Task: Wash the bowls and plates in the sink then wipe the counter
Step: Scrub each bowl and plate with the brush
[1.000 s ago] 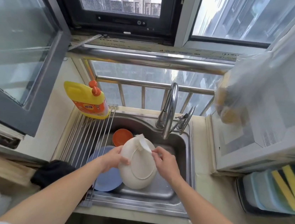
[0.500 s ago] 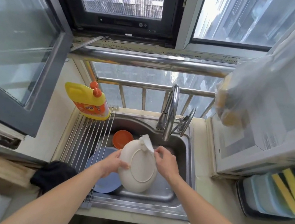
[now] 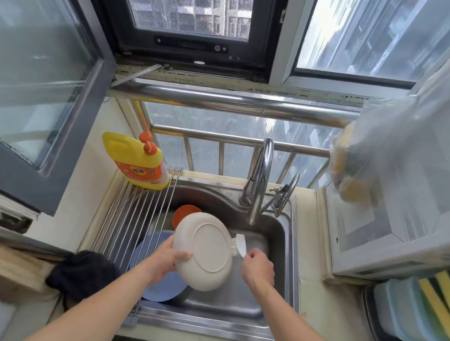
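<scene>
Over the steel sink [image 3: 283,262], my left hand [image 3: 167,259] grips the lower left rim of a cream plate [image 3: 208,250], tilted so its underside faces me. My right hand [image 3: 258,268] holds a white dish brush [image 3: 239,246], whose bristles touch the plate's right edge. Below the plate lies a blue plate [image 3: 161,284], partly under the rack. An orange bowl [image 3: 184,213] sits at the back of the sink, half hidden by the cream plate. The faucet [image 3: 259,180] arches over the basin; no water stream is visible.
A roll-up drying rack [image 3: 130,215] covers the sink's left side, with a yellow detergent bottle [image 3: 134,159] on its far end. A black cloth [image 3: 83,272] lies on the left counter. A white appliance [image 3: 399,220] and a tub with yellow sponges [image 3: 428,308] stand on the right.
The plate has turned so more of its underside faces me. My right hand moved with the brush from the plate's top edge down to its right edge.
</scene>
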